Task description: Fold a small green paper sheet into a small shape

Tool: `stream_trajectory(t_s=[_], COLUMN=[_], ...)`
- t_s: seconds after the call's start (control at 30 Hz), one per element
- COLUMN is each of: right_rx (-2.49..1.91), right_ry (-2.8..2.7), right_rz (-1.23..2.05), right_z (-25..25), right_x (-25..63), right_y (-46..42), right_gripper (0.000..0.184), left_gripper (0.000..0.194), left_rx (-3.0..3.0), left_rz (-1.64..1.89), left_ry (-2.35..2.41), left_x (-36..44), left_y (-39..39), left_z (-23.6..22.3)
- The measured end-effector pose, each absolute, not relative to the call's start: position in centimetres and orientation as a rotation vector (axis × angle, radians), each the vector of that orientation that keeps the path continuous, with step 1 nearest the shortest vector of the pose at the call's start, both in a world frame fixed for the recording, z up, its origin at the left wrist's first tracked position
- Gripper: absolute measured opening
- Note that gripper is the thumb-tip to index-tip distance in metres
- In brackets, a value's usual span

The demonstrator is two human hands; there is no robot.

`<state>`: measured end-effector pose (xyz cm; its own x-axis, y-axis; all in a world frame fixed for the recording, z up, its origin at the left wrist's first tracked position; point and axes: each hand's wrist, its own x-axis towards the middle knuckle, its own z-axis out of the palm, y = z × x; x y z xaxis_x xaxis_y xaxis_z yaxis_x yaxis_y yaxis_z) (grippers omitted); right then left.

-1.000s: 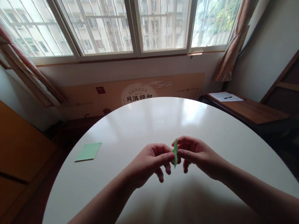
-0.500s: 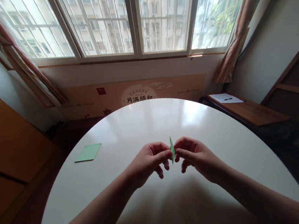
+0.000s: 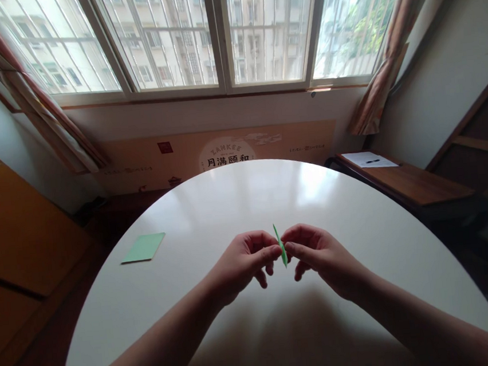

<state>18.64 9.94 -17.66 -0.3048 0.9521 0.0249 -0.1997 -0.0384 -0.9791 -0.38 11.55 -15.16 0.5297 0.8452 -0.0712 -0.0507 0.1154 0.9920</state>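
I am pinching a thin, slanting green paper [image 3: 283, 254] with left hand [image 3: 246, 261] and right hand [image 3: 327, 253] above a glossy, rounded white desk [image 3: 212, 206].

2 grips [image 3: 243, 259] [image 3: 320, 249], 2 grn pcs [image 3: 284, 255] [image 3: 143, 248], 1 tbl [image 3: 224, 208].

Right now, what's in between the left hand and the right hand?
In the head view, a thin green piece, maybe folded paper, is between the fingertips of the left hand and the right hand, nearly edge-on.
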Motion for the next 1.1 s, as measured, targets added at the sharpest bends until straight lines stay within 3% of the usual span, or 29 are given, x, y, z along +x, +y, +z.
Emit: stream_trajectory(t_s=[1.1], right_rx=[-0.915], right_ry=[-1.461], right_rz=[1.415], right_z=[-17.95], right_x=[18.77], right_y=[9.87], right_gripper=[0.023], left_gripper=[0.042], left_rx=[1.446], left_rz=[0.794], left_ry=[0.782], left_x=[-0.76], left_y=[12.14], left_z=[-16.05])
